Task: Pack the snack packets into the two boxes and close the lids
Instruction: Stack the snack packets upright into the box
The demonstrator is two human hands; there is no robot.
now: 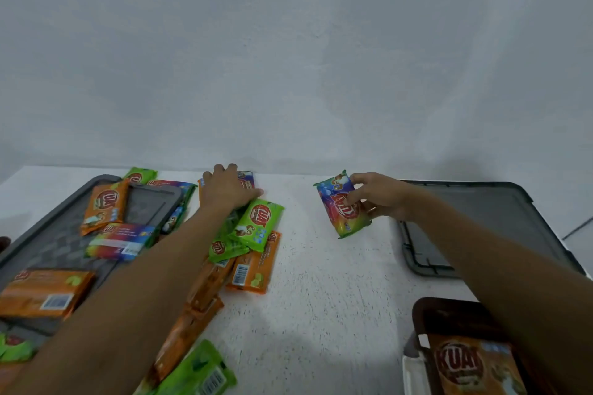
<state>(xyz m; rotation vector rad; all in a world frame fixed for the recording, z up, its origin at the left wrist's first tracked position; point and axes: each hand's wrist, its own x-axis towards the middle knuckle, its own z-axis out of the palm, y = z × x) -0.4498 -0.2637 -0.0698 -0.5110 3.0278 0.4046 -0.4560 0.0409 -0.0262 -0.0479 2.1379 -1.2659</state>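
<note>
Well, the packing has hardly begun, as I judge it. One orange packet (465,365) lies in the brown box (420,308) at the near right, and I can't see the second box at all. Most of the snacks are loose: a heap of packets (253,266) sprawls left of the middle of the white table (321,298), and more lie scattered over the left gray lid (64,247). The right gray lid (500,202) lies flat at the far right, so nothing is closed yet.

The right hand (380,199) pinches the rainbow packet (341,205) by its right edge, thumb on the printed face and fingers curled behind it. The packet sits out in the middle, between the heap and the right lid. Its long axis runs from far left to near right, face tipped up toward me, and the near end is low over the table or touching it.

The left hand (226,191) is laid over the far end of the heap, fingers bent over a packet's far edge. I cannot tell whether they have closed on it.
</note>
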